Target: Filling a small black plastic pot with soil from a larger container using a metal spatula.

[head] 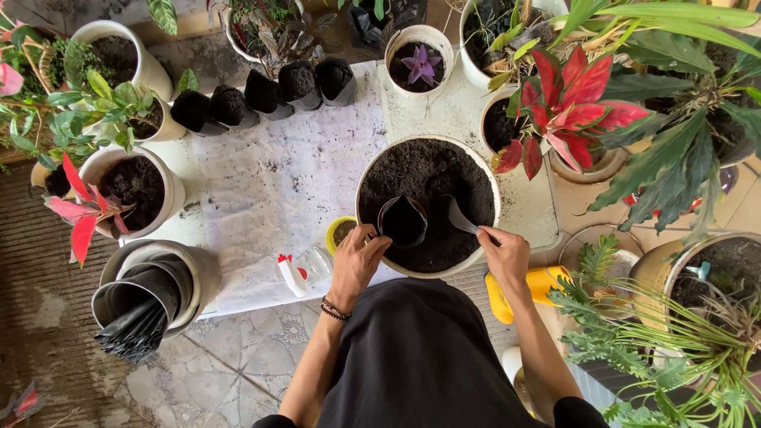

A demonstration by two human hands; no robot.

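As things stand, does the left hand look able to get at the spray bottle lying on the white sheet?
Probably yes: the left hand holds a black bag, but the spray bottle lies just beside its wrist, unobstructed.

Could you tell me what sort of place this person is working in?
Probably a home patio or garden potting corner. The left hand steadies a small black grow bag in a big basin of soil, the right hand holds a scoop, and potted plants crowd around.

Black grow bag upright, open, in soil basin; scoop beside.
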